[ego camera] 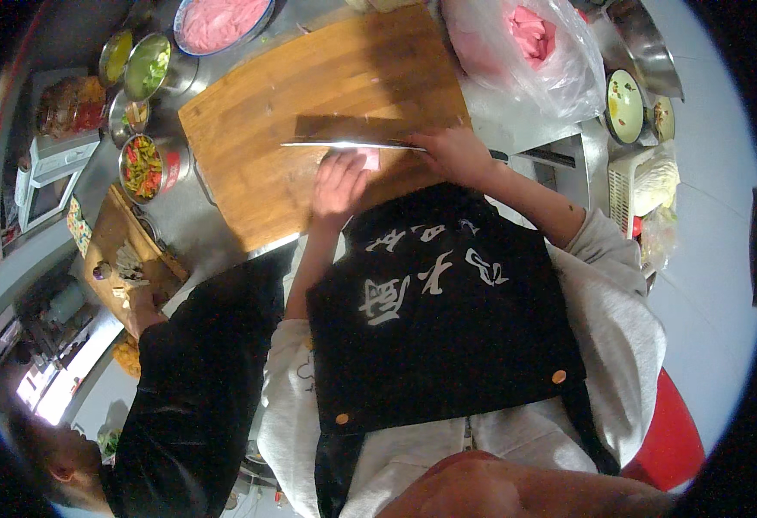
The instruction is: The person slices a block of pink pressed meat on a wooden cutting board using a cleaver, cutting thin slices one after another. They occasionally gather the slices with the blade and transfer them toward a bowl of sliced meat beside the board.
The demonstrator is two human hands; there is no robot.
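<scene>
A large wooden cutting board [262, 129] lies before me on the steel counter. On it, near its front edge, sits a small piece of pale pink food [370, 159], perhaps meat. My left hand [341, 178] presses down beside this piece, fingertips at its left edge and partly covering it. My right hand [453, 154] grips a knife, probably a cleaver; its thin bright blade [346, 145] points left, just beyond my left fingertips. A dark shadow falls on the board past the blade. Whether the blade touches the food cannot be told.
A bowl of pink slices [219, 22] stands beyond the board. Upper right is a plastic bag [563, 78] with more pink pieces. Steel bowls, one with chopped peppers [142, 168], line the left. A co-worker's hand [142, 311] works at a smaller board [109, 243].
</scene>
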